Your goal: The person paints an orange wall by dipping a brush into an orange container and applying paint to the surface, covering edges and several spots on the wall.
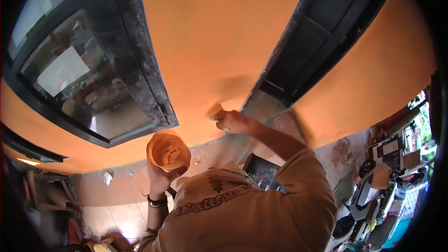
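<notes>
My left hand (162,177) is wrapped round a round tub of orange paint (169,150), held up below the window with its open top toward me. Paint coats the inside of the tub. In my right hand (232,122) is a paintbrush (214,111), its orange-coloured head at the orange wall (205,42). The brush is slightly blurred, so I cannot tell whether its bristles touch the wall. My right arm reaches forward between the window and the door, near the wall's lower edge.
A dark-framed glass window (105,56) is on the left, and a dark door (322,32) stands on the right. Below the wall lies a dark box-like thing (261,170) by my body. A motorbike (373,196) and cluttered goods fill the right side. A wooden stand (46,186) is at the left.
</notes>
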Action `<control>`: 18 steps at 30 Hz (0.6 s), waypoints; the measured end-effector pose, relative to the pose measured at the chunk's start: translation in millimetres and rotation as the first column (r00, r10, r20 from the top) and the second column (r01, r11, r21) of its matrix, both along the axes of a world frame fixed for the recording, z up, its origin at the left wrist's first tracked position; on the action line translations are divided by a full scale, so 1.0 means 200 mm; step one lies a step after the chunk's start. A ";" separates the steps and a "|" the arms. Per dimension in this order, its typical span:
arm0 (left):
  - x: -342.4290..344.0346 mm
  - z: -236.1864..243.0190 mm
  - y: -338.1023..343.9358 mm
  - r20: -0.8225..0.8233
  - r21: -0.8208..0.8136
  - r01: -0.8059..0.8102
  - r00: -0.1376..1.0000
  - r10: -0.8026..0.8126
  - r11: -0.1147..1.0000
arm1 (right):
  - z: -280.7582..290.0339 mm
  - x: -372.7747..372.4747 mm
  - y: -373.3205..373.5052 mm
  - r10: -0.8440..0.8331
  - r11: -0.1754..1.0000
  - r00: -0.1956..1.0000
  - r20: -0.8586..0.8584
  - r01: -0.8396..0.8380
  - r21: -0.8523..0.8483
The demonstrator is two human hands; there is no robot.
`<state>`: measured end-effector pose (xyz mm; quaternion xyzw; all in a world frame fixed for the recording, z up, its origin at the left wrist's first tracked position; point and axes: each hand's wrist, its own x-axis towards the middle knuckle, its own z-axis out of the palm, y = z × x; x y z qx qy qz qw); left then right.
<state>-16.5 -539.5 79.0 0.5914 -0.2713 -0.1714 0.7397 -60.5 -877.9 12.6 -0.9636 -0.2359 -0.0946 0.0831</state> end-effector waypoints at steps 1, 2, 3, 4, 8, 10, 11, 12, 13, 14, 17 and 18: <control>0.00 -0.01 -0.03 -0.005 0.007 0.015 1.000 -0.015 1.000 | 0.02 0.00 -0.09 0.040 0.997 0.991 -0.129 -0.031 0.075; 0.00 -0.03 -0.04 0.004 -0.003 0.021 1.000 -0.021 1.000 | 0.26 0.02 -0.09 -0.142 0.988 0.964 -0.227 0.153 0.031; 0.01 -0.04 -0.06 0.013 -0.015 0.015 1.000 -0.014 1.000 | 0.58 0.04 -0.08 -0.349 0.909 0.897 -0.270 0.394 0.134; 0.01 -0.04 -0.11 -0.009 -0.030 0.039 0.999 -0.039 0.999 | 0.74 0.04 -0.25 -0.312 0.876 0.938 -0.154 0.346 0.335; -0.01 -0.05 -0.23 -0.020 -0.022 0.065 0.998 -0.066 0.998 | 1.55 -0.06 -0.23 0.017 0.998 0.782 0.623 -0.050 0.035; 0.01 -0.06 -0.29 -0.024 -0.009 0.103 0.994 -0.103 0.995 | 1.54 -0.02 -0.19 -0.295 0.918 0.800 0.522 0.085 0.389; 0.02 -0.06 -0.32 -0.032 -0.003 0.135 0.990 -0.135 0.991 | 1.52 0.01 -0.14 -0.544 0.705 0.777 0.317 0.218 0.674; 0.03 -0.05 -0.35 -0.021 0.017 0.174 0.985 -0.174 0.985 | 1.32 0.09 -0.15 -0.358 0.363 0.907 0.222 -0.084 0.928; 0.05 -0.02 -0.38 -0.016 0.018 0.183 0.983 -0.183 0.983 | 1.01 0.17 -0.20 -0.432 0.600 0.817 0.381 -0.055 0.798; 0.05 0.02 -0.40 0.040 0.027 0.206 0.978 -0.207 0.978 | 0.70 0.21 -0.24 -0.444 0.785 0.713 0.543 0.017 0.619; 0.14 0.13 -0.43 0.133 0.064 0.165 0.976 -0.172 0.984 | 0.15 0.00 -0.08 -0.139 0.981 0.847 0.513 0.187 -0.043; 0.16 0.17 -0.43 0.179 0.043 0.139 0.973 -0.144 0.989 | 0.15 -0.03 -0.08 -0.051 0.998 0.946 0.321 0.034 0.059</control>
